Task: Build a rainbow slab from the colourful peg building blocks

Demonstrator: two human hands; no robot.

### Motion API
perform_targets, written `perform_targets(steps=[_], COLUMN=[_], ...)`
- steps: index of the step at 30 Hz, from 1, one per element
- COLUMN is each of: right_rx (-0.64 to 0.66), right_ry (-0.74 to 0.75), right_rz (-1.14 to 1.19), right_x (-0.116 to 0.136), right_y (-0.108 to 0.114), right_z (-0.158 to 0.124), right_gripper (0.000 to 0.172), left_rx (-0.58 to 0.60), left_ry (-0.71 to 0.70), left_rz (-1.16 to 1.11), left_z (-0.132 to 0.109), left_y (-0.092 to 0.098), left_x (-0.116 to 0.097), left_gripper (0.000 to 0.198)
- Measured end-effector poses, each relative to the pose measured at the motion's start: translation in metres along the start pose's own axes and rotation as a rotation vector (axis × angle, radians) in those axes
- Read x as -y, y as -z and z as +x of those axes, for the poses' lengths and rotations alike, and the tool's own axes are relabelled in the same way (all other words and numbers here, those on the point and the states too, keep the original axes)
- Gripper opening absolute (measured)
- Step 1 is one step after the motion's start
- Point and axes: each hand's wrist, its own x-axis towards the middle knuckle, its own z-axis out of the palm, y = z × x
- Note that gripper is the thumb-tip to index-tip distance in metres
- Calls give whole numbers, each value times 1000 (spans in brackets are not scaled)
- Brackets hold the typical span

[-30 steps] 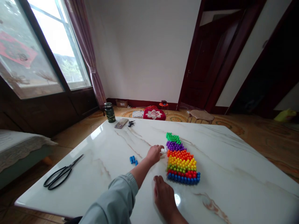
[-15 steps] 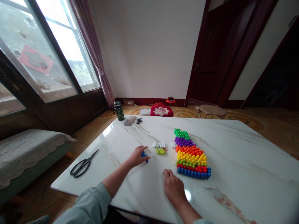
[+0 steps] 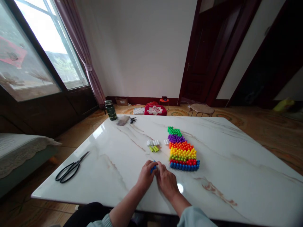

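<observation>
My left hand (image 3: 146, 176) is closed around small blue pieces (image 3: 153, 168), which peek out between its thumb and fingers. Against its fingertips rest those of my right hand (image 3: 167, 182), with fingers bent and pressed together; whatever they pinch is hidden. Just beyond my hands lie short white pieces (image 3: 153, 143) and lime-green pieces (image 3: 154, 148). To the right, a banded sheet of joined round beads (image 3: 182, 151) lies flat, running from green at the far end through purple, orange, yellow, lime and red to blue at the near end.
Black-handled scissors (image 3: 71, 168) lie at the left of the white marble table (image 3: 106, 186). A green flask (image 3: 110, 110), a blurred flat item (image 3: 123, 120) and keys (image 3: 133, 120) are at the far left corner. Beyond the table stands a round stool (image 3: 202, 109).
My left hand has moved right and nearer with the blue pieces, closing round them. My right hand has come to meet it at the fingertips. The view has shifted to the right.
</observation>
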Motion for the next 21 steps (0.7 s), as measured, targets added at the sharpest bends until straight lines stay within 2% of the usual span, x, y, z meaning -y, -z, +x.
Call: perform_targets(steps=[3,7,9,12,15,21], right_rx=[17,26,2,-52,-119,-238], right_ry=[-30,-89,-115,-139,-160,-216], right_rz=[31,73,96,186,331,588], right_x=[1,2,0,-4,-10,-15], right_y=[3,6,7,8,8,3], right_z=[0,1,1,2,3,5], right_gripper=[45,48,43,30,26,18], left_rx=[12,100,98,26,-22,26], left_ry=[14,14,36,97,137,141], left_rz=[-61,-141,-188,-224,-145,54], left_z=[-1,0,3,8,10,4], left_y=[-3,0,-1,-6,-11,-15], left_x=[-4,-9,-9,-5,-3,-7], left_gripper=[29,26,24,22,19,20])
